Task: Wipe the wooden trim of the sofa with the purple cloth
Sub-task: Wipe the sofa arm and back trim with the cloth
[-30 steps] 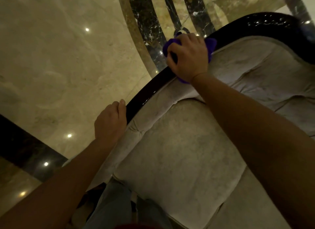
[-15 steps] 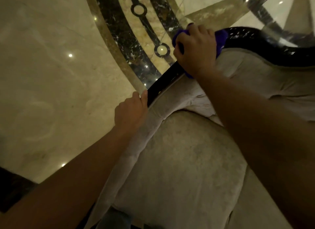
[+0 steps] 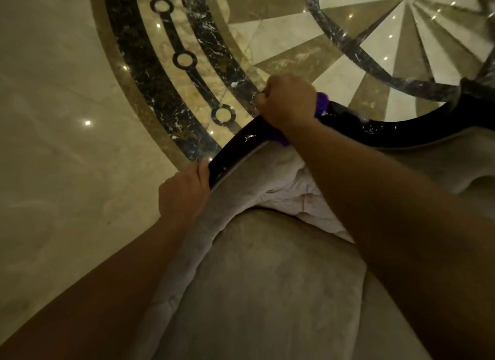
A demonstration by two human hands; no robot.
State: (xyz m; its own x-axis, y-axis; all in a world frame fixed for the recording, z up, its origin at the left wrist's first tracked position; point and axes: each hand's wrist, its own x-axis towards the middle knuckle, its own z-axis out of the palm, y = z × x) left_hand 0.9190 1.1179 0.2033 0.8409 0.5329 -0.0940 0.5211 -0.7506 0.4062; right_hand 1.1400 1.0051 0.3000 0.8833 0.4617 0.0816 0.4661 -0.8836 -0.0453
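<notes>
1. The right hand (image 3: 288, 102) is curled into a fist over the purple cloth (image 3: 321, 104), pressing it down on the wooden trim (image 3: 235, 148) of the sofa (image 3: 267, 292). The cloth is mostly hidden under the hand; a purple edge shows at the right of the knuckles and another strip just below the wrist.

2. The trim is a glossy dark rail curving along the top of the sofa back, from the near left up to the far right, where it sweeps round into a broader dark arc (image 3: 401, 134).

3. The left hand (image 3: 183, 196) is on the near end of the rail, fingers (image 3: 202, 169) pressed together and hooked over its outer edge, apparently to steady the body while leaning over.

4. Beyond the sofa lies a polished marble floor (image 3: 53, 118) with a dark inlaid ring and a star pattern.

5. The step in hand looks like the wiping stroke itself, with the cloth about midway along the visible rail.

6. The next move probably calls for steady downward pressure while the cloth slides along the curve, following the bend toward the far right, and for wrapping the cloth over the outer edge so the side of the rail gets wiped too.
</notes>
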